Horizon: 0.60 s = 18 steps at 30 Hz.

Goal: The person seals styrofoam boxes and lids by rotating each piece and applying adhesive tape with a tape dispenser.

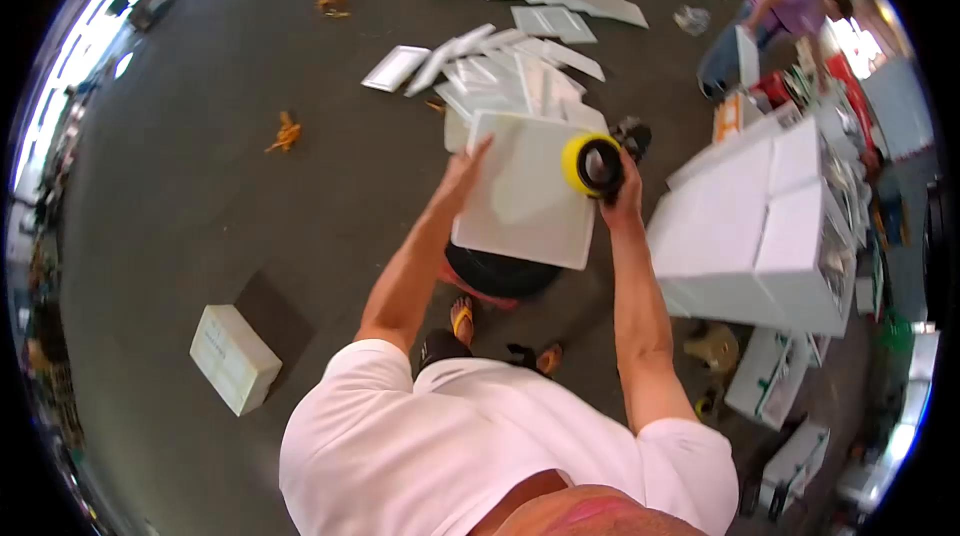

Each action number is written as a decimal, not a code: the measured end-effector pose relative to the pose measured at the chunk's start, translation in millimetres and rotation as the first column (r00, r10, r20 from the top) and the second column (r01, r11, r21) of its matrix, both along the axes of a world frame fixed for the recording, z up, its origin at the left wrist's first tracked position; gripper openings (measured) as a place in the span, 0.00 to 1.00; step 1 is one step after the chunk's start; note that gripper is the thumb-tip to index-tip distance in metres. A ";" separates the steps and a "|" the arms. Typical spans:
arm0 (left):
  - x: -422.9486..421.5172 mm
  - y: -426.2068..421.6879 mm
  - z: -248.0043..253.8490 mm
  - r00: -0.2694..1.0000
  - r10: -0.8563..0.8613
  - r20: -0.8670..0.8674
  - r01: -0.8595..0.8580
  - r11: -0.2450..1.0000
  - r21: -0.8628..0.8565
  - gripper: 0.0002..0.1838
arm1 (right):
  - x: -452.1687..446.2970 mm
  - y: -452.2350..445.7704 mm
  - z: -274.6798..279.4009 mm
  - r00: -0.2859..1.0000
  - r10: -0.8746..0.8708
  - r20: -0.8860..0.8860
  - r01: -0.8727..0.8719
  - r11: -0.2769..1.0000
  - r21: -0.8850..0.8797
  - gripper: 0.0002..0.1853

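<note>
Looks only partway done tbh, pinching the white panel (515, 206) over a black stool (505, 274) in the left hand (462, 176), gripping the yellow tape dispenser (574, 164) in the right hand (626, 194), with loose lids (396, 68) left on the floor (190, 226).

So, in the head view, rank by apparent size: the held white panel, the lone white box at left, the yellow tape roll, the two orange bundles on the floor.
1. White panel
2. White box
3. Yellow tape roll
4. Upper orange bundle and lower orange bundle, too alike to rank.
</note>
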<state>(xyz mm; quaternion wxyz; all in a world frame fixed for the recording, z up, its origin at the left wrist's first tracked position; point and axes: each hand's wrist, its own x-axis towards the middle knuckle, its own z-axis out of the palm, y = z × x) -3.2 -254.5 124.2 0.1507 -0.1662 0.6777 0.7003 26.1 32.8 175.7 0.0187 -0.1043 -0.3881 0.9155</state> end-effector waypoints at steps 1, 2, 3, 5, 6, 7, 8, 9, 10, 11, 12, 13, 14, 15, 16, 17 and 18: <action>19.0 1.8 21.1 0.992 0.046 -0.114 -0.035 0.995 0.093 0.45 | 11.0 1.2 4.6 0.998 -0.045 0.037 0.045 0.999 0.006 0.18; 29.7 -2.5 40.9 0.992 0.008 -0.127 0.007 0.994 0.112 0.40 | 25.2 2.9 11.2 0.999 -0.029 0.016 0.029 0.999 -0.022 0.18; 39.5 -2.9 43.9 0.992 -0.009 -0.129 0.024 0.992 0.122 0.40 | 35.4 3.5 19.8 1.000 -0.007 -0.016 0.006 0.998 -0.055 0.18; 77.0 -4.4 41.5 0.867 0.139 -0.479 -0.152 0.988 0.012 0.33 | 70.4 6.1 27.9 1.000 -0.015 -0.009 0.014 0.990 -0.138 0.19; 101.1 -7.7 29.9 0.875 0.126 -0.468 -0.137 0.991 0.011 0.33 | 90.0 7.6 21.5 0.998 -0.030 0.050 0.040 0.975 -0.220 0.21; 122.1 -10.4 9.8 0.859 0.145 -0.491 -0.128 0.989 0.068 0.31 | 111.0 10.3 7.4 0.995 -0.011 0.094 0.032 0.974 -0.224 0.21; 140.9 -11.2 -11.5 0.842 0.161 -0.514 -0.114 0.986 0.123 0.29 | 131.9 15.0 -21.0 0.993 -0.005 0.121 0.031 0.975 -0.218 0.21; 161.7 -9.1 -34.2 0.851 0.140 -0.505 -0.132 0.990 0.053 0.28 | 151.2 18.1 -49.6 0.989 -0.001 0.151 0.034 0.976 -0.214 0.21; 182.6 -6.1 -61.3 0.862 0.115 -0.493 -0.144 0.989 -0.020 0.28 | 167.5 15.2 -64.6 0.983 0.031 0.180 0.003 0.983 -0.186 0.20; 199.5 -4.5 -93.1 0.907 0.089 -0.411 -0.121 0.991 -0.054 0.31 | 181.8 10.8 -79.7 0.975 0.059 0.213 -0.025 0.987 -0.161 0.20; 210.7 -4.2 -85.4 0.972 0.011 -0.235 -0.059 0.978 -0.199 0.33 | 187.7 11.9 -105.5 0.959 0.106 0.263 -0.047 0.974 -0.220 0.20; 215.0 -2.5 -75.7 0.998 -0.048 -0.044 0.030 0.943 -0.332 0.36 | 187.5 6.1 -107.8 0.950 0.033 0.311 0.022 0.985 -0.171 0.20; 211.8 -5.0 -69.8 0.996 -0.088 -0.022 0.075 0.937 -0.341 0.36 | 189.6 8.3 -107.2 0.948 0.010 0.317 0.061 0.975 -0.213 0.20; 205.2 -10.9 -67.4 0.987 -0.153 -0.043 0.124 0.909 -0.397 0.38 | 190.7 11.1 -92.3 0.943 -0.016 0.331 0.107 0.960 -0.259 0.19; 202.8 -16.3 -69.9 0.973 -0.224 -0.053 0.177 0.874 -0.452 0.40 | 193.3 24.8 -97.0 0.958 0.043 0.282 0.047 0.952 -0.303 0.19; 198.3 -17.5 -79.1 0.886 -0.305 -0.349 0.038 0.798 -0.601 0.43 | 200.5 40.5 -103.6 0.970 0.094 0.223 -0.012 0.940 -0.342 0.19; 188.8 -7.3 -60.3 0.810 -0.364 -0.459 -0.059 0.729 -0.682 0.45 | 210.4 52.0 -106.2 0.970 0.045 0.237 0.044 0.933 -0.356 0.19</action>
